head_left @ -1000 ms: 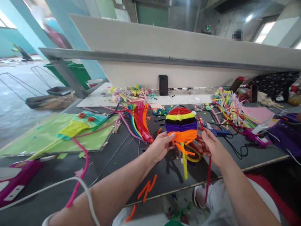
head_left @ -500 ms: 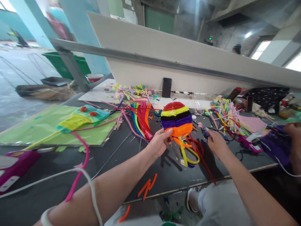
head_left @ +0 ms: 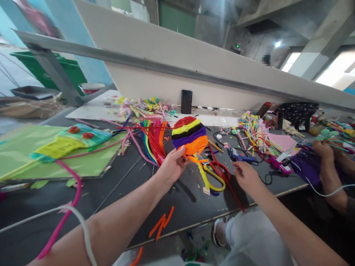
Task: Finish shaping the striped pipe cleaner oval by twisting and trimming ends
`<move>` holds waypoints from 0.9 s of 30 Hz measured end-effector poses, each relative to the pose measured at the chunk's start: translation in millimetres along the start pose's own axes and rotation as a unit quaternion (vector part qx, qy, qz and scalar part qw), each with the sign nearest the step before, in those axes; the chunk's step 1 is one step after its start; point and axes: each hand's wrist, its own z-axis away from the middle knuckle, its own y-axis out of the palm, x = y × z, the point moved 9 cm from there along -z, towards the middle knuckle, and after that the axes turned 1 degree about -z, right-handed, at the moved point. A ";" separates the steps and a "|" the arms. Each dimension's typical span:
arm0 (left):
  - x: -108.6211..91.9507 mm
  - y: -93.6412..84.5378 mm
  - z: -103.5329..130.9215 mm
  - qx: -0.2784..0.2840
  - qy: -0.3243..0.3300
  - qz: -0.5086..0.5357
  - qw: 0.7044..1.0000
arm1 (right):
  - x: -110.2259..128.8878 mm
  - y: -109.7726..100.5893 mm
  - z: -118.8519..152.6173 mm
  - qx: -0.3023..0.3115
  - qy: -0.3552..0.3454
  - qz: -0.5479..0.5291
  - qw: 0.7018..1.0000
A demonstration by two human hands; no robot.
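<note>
My left hand grips the lower edge of a round striped pipe-cleaner piece. Its bands run red, yellow, black, purple and orange, and loose orange ends stick out near my fingers. Below it, a yellow loop and red pipe cleaners lie on the dark table. My right hand hovers at the table's front, its fingers partly spread and holding nothing. Just beyond those fingertips lies a blue glue gun.
Bundled coloured pipe cleaners lie behind my left hand. A teal-and-yellow piece rests on a green sheet at left. A phone leans on the white board. At right, another person's hands work beside a magenta glue gun.
My right hand has come away from the blue glue gun, which now lies on the table. The view has turned right; my left hand still grips the striped piece, now tilted slightly.
</note>
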 end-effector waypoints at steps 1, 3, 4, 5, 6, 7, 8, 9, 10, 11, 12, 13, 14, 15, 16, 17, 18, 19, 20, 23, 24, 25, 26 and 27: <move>-0.2 -1.0 -0.3 -0.003 -0.001 0.005 1.000 | 18.6 4.0 -0.4 0.020 -0.026 -0.009 0.999; 0.1 -2.1 -0.5 -0.006 -0.004 0.009 1.000 | 48.2 9.9 -2.8 0.043 -0.056 -0.010 0.997; 0.2 -2.1 -0.4 -0.005 -0.004 0.009 1.000 | 58.8 13.0 -4.9 0.053 -0.062 -0.012 0.997; 0.1 -1.5 -0.3 -0.002 -0.004 0.007 1.000 | 67.6 17.0 -7.3 0.070 -0.070 -0.012 0.995; -0.1 -0.9 -0.1 0.001 -0.004 0.004 1.000 | 74.4 21.8 -9.7 0.092 -0.080 -0.006 0.993; -0.4 -0.4 0.2 0.004 -0.003 0.000 1.000 | 78.5 27.6 -11.8 0.122 -0.088 0.010 0.989; -0.9 -0.1 0.6 0.004 -0.001 -0.005 1.000 | 79.8 33.3 -13.6 0.153 -0.093 0.036 0.983; -1.4 -0.1 1.0 0.003 0.000 -0.010 1.000 | 78.6 37.8 -15.4 0.181 -0.095 0.067 0.977; -1.8 0.0 1.4 0.003 0.002 -0.014 1.000 | 74.9 39.7 -17.8 0.196 -0.089 0.098 0.972; -2.1 0.3 1.8 0.003 0.004 -0.017 1.000 | 70.4 39.6 -20.5 0.201 -0.081 0.127 0.968; -2.2 0.9 2.1 0.006 0.006 -0.019 1.000 | 66.4 38.3 -23.2 0.199 -0.072 0.146 0.966; -2.1 1.7 2.4 0.009 0.008 -0.021 1.000 | 63.5 36.8 -25.2 0.193 -0.064 0.156 0.967; -1.7 2.5 2.5 0.013 0.008 -0.022 1.000 | 62.4 36.9 -25.9 0.191 -0.058 0.155 0.967; -1.2 3.0 2.5 0.015 0.009 -0.022 1.000 | 63.0 39.2 -25.3 0.197 -0.056 0.148 0.968; -0.6 3.3 2.4 0.017 0.010 -0.022 1.000 | 65.4 43.2 -23.7 0.204 -0.059 0.135 0.968; 0.1 3.6 2.2 0.020 0.009 -0.023 1.000 | 69.2 48.4 -21.7 0.214 -0.066 0.119 0.967; 1.0 4.0 2.0 0.023 0.008 -0.023 0.999 | 73.0 53.9 -20.1 0.220 -0.072 0.106 0.967; 1.8 4.6 1.8 0.027 0.005 -0.024 0.999 | 75.6 59.4 -19.5 0.224 -0.075 0.097 0.967; 2.5 5.3 1.7 0.031 0.002 -0.025 0.999 | 76.3 64.9 -20.2 0.227 -0.072 0.091 0.967; 3.3 7.2 2.1 0.040 -0.007 -0.023 0.999 | 70.6 79.6 -28.2 0.243 -0.047 0.049 0.968; 2.9 7.8 2.3 0.043 -0.008 -0.022 0.999 | 68.5 82.1 -32.5 0.245 -0.042 0.019 0.968; 2.3 8.4 2.4 0.046 -0.007 -0.022 0.999 | 66.4 82.7 -37.2 0.244 -0.039 -0.013 0.969; 1.5 9.0 2.4 0.050 -0.006 -0.024 0.998 | 64.0 81.4 -41.9 0.241 -0.035 -0.045 0.969; 0.8 9.6 2.3 0.055 -0.004 -0.027 0.998 | 60.9 78.6 -46.3 0.241 -0.027 -0.079 0.967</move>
